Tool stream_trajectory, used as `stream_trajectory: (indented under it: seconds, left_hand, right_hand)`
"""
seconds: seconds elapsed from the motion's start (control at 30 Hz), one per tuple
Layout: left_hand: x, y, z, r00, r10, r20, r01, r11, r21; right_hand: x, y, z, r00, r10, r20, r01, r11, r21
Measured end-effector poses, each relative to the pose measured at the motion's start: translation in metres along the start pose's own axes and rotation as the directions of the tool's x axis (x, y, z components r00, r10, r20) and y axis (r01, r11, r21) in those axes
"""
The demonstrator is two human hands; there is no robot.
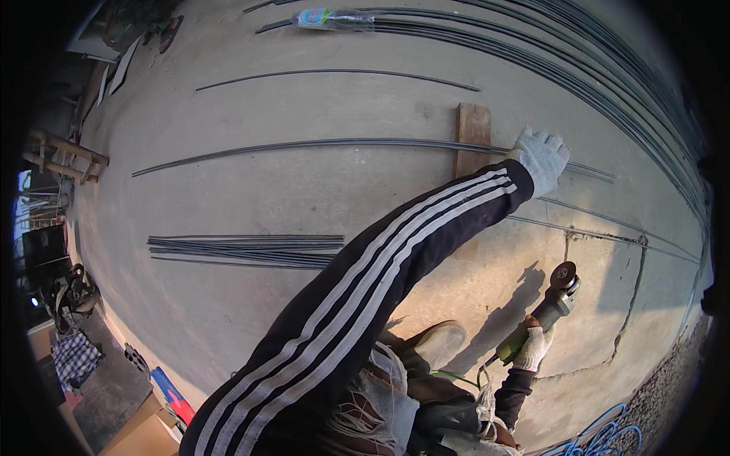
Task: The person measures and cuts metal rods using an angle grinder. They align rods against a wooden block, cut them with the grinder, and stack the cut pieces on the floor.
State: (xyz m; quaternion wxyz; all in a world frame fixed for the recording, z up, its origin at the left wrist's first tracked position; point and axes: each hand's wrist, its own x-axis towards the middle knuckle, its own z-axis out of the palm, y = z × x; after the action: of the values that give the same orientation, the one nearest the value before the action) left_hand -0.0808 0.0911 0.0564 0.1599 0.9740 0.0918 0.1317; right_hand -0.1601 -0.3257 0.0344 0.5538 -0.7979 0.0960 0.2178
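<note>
My left arm, in a dark sleeve with white stripes, reaches across to the right. Its gloved hand, my left hand (543,161), is over several thin metal rods (365,142), fingers apart; whether it touches them I cannot tell. These rods lie across a wooden block (473,125) just left of the hand. Lower down, my right hand (535,346), also gloved, is wrapped round the green and dark body of an angle grinder (553,304). The grinder's round disc (563,274) points away from me, apart from the rods.
A bundle of short rods (243,247) lies left of my arm, a single rod (334,71) farther off. Long rods (517,49) with a plastic bottle (327,19) lie at the back. My shoe (441,343) is near the grinder's shadow; blue hose (608,433) coils lower right.
</note>
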Motion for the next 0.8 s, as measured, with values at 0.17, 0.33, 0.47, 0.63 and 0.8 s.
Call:
stream_trajectory:
  seconds: [0.17,0.33,0.47,0.63,0.8]
  left_hand:
    - [-0.093,-0.061,-0.009,0.979,0.049,-0.199,-0.035,0.997,0.07]
    - [-0.214,-0.186,-0.057,0.988,-0.138,-0.066,0.15,0.956,0.252]
    - [-0.258,-0.247,-0.085,0.897,-0.4,0.189,0.309,0.872,0.379]
    - [-0.242,-0.254,-0.063,0.917,-0.285,0.279,0.209,0.939,0.273]
    - [-0.188,-0.195,-0.022,0.989,0.024,0.148,-0.041,0.992,0.115]
  right_hand:
    - [-0.004,0.008,-0.006,0.997,0.049,-0.054,-0.047,0.998,0.04]
    - [-0.004,0.005,0.0,0.997,0.019,-0.068,-0.016,0.999,0.039]
    - [-0.004,-0.005,0.008,0.999,0.015,-0.052,-0.016,1.0,-0.016]
    - [-0.002,-0.007,0.008,0.999,0.027,-0.017,-0.026,0.999,0.035]
    - [-0.006,-0.006,0.003,1.0,0.013,-0.017,-0.013,1.0,0.01]
